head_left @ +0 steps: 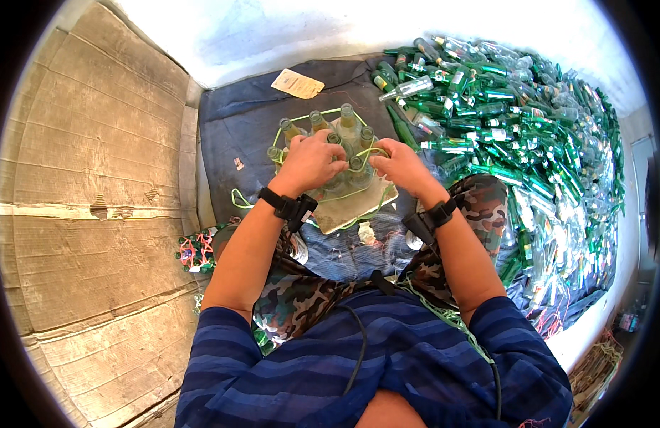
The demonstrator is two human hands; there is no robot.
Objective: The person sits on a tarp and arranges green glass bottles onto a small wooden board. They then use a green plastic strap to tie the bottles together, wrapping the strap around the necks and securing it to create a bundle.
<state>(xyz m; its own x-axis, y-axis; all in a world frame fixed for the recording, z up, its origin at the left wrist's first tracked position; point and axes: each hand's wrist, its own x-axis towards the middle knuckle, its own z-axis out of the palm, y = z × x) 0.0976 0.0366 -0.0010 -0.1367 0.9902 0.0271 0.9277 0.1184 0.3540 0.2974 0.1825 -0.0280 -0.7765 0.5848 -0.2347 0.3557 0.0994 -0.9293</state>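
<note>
Several clear glass bottles (pixel 348 128) stand upright, close together, on a pale flat board (pixel 351 214) in front of me. A thin green string (pixel 301 115) loops round the group near the necks. My left hand (pixel 314 162) reaches over the bottles from the near left, fingers curled beside a bottle neck (pixel 333 139); whatever lies between its fingertips is hidden. On the right side of the group, my right hand (pixel 402 168) pinches the string, which forms a small loop by its fingers. A loose string end (pixel 240 199) lies left of the board.
A large heap of green and clear bottles (pixel 497 114) fills the right side. Tall cardboard (pixel 101 157) stands along the left. A yellowish card (pixel 298 83) lies on the dark ground sheet (pixel 233 121). Bottles bound with red string (pixel 196 251) sit by my left knee.
</note>
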